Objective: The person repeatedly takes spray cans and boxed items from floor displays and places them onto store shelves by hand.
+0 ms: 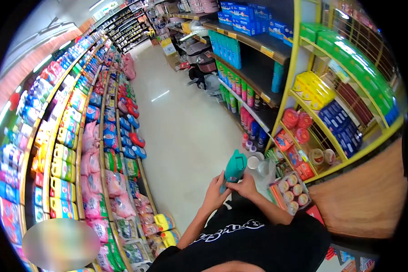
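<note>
A teal bottle [235, 167] is held upright, slightly tilted, in front of the black shirt. My left hand [216, 190] is wrapped round its left side and lower part. On the right, my right hand [244, 186] is closed against the bottle's lower front, its fingers partly hidden. White round tubs [254, 162] stand on the floor just beyond the right hand. Similar teal packs [225, 49] stand on the dark shelf ahead to the right.
Long shelves of detergent [62, 189] line the left side. A yellow-framed rack [303, 102] and a wooden surface [356, 190] are on the right. A box of round jars [293, 190] is near my right arm. The aisle floor [181, 122] runs between them.
</note>
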### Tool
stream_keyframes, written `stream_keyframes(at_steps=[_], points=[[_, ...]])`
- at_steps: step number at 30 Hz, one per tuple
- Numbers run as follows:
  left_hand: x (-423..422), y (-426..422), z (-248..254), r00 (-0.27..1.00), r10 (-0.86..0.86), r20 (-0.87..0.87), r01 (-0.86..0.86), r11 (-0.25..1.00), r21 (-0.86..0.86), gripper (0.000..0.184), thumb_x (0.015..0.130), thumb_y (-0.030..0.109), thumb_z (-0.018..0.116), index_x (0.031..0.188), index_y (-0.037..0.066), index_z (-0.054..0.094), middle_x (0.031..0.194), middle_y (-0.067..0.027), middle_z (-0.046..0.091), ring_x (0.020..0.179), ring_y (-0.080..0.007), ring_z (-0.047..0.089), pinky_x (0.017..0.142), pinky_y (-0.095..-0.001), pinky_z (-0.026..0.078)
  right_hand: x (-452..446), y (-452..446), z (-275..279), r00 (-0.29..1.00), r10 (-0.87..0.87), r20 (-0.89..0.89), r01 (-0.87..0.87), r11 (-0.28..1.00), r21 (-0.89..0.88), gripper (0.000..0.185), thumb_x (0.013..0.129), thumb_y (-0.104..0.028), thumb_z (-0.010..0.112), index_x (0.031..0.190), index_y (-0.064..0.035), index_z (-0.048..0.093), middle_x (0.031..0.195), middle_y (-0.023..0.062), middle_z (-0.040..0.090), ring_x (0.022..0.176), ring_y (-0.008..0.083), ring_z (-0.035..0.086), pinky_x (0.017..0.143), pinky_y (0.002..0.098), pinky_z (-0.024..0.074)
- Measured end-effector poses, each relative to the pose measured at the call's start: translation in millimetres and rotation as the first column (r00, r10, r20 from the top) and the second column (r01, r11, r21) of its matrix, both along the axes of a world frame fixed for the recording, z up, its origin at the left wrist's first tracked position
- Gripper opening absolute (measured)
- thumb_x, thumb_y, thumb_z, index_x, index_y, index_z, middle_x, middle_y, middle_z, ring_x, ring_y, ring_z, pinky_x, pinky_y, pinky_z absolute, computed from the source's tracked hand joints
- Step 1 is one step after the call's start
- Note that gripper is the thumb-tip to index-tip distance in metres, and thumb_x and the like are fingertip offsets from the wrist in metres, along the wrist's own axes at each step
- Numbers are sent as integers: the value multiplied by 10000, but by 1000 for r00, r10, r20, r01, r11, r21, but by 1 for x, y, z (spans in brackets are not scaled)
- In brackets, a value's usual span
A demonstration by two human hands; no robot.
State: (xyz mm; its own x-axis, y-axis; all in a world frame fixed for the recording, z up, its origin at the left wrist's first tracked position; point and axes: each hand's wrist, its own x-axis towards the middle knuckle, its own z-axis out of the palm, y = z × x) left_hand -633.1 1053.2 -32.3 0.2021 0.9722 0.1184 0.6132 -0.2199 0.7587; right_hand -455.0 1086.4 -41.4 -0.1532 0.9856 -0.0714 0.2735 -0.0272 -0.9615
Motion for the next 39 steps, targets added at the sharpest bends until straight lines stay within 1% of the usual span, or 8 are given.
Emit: stream_keyframes(at_steps=[6, 9, 12, 19, 20, 24, 28, 39], points=[[-42, 122, 28, 981, 124, 152, -98, 981, -166, 879, 836, 147, 748, 1550, 46, 245, 1423, -234, 426, 1263, -391, 490, 1047, -430, 427, -52, 138, 31, 992, 87, -92, -68, 980, 187, 632, 665, -217, 881, 1209, -54, 603, 1098, 130, 676, 996, 256, 673, 848, 370, 540], [-57, 181, 17, 992, 88, 93, -86, 996, -20, 907, 819, 136, 758, 1548, 30, 229, 1428, -249, 410, 1282, -395, 468, 1025, -427, 448, -72, 200, 28, 997, 37, -61, -21, 972, 232, 667, 649, -206, 886, 1227, -49, 593, 1124, 139, 661, 1017, 272, 667, 859, 368, 536], [-74, 250, -3, 979, 47, 197, -36, 998, -60, 911, 813, 143, 766, 1543, 17, 235, 1432, -255, 404, 1300, -400, 446, 1054, -436, 423, -93, 260, 6, 996, -29, -83, 45, 978, 206, 667, 638, -204, 884, 1219, -49, 594, 1131, 152, 659, 1034, 301, 663, 867, 379, 533], [-110, 444, 4, 946, -285, 156, 290, 957, -12, 939, 826, 164, 766, 1541, -16, 185, 1464, -272, 366, 1345, -428, 406, 1114, -438, 369, -116, 411, 11, 963, -270, -3, 251, 893, 373, 670, 633, -209, 882, 1218, -61, 589, 1104, 162, 651, 1016, 340, 655, 859, 414, 523], [-110, 472, 7, 929, -335, 158, 338, 941, 5, 911, 823, 162, 759, 1548, 50, 220, 1476, -252, 377, 1349, -403, 406, 1108, -456, 389, -112, 428, 22, 958, -279, 65, 242, 910, 336, 704, 629, -206, 888, 1239, -53, 572, 1127, 165, 642, 1048, 350, 642, 884, 421, 511], [-96, 566, 32, 803, -576, 149, 570, 817, 89, 930, 840, 182, 739, 1534, -38, 160, 1537, -303, 279, 1437, -442, 287, 1179, -447, 276, -101, 486, 23, 889, -456, 46, 405, 828, 388, 729, 676, -165, 851, 1299, -14, 504, 1225, 202, 604, 1148, 376, 595, 974, 425, 475], [-77, 638, 49, 706, -708, -27, 705, 698, 124, 964, 825, 149, 723, 1536, -58, 106, 1538, -325, 246, 1404, -469, 331, 1144, -423, 343, -81, 536, 14, 789, -609, 74, 458, 664, 591, 707, 729, -162, 816, 1321, 3, 468, 1355, 254, 519, 1245, 393, 544, 1052, 426, 435], [19, 795, 20, 505, -834, 222, 853, 521, 14, 973, 856, 139, 696, 1532, -78, 31, 1565, -341, 186, 1475, -435, 213, 1194, -422, 228, -14, 679, -23, 586, -810, 0, 675, 489, 552, 769, 682, -145, 839, 1333, 10, 461, 1353, 239, 535, 1209, 374, 579, 1017, 415, 467]])
